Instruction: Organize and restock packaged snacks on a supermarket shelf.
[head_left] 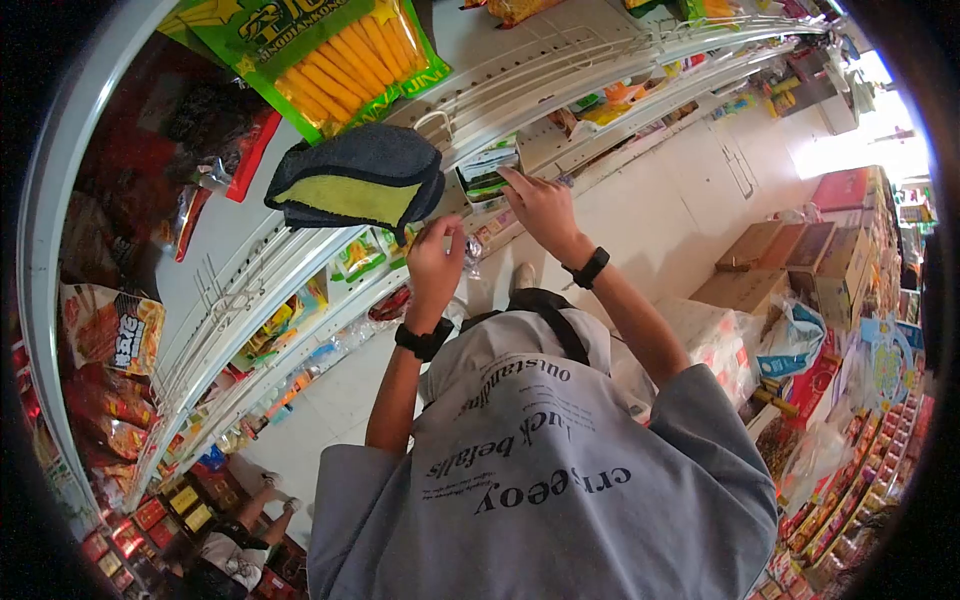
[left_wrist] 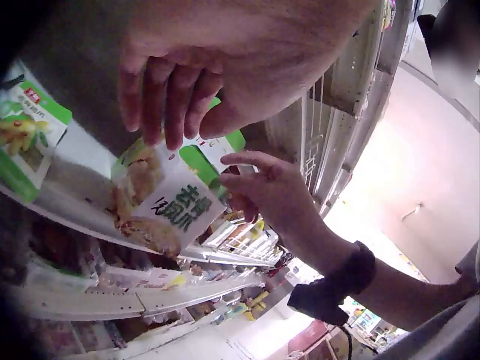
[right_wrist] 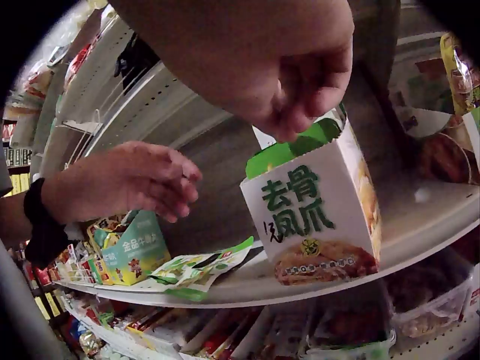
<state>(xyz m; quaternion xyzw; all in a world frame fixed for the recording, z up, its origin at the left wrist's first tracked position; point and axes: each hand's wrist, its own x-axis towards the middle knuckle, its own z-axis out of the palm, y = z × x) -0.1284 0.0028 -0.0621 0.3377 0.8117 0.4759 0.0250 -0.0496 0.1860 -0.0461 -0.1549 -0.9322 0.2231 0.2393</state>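
A white and green printed box, its top open, stands on a shelf ledge. Green and white packaging shows at its opening. My right hand is over the box, its curled fingertips right at that packaging in the right wrist view; I cannot tell whether they pinch it. My left hand is beside the box, fingers loosely bent, nothing in them. In the left wrist view, the left fingers hang above the box front. Flat green and white packets lie on the ledge.
A teal box stands farther along the ledge. A dark grey and yellow-green cloth overlaps the shelf edge near a large bag of orange sticks. Wire rails edge the shelves. Cartons are stacked at right; another person is at lower left.
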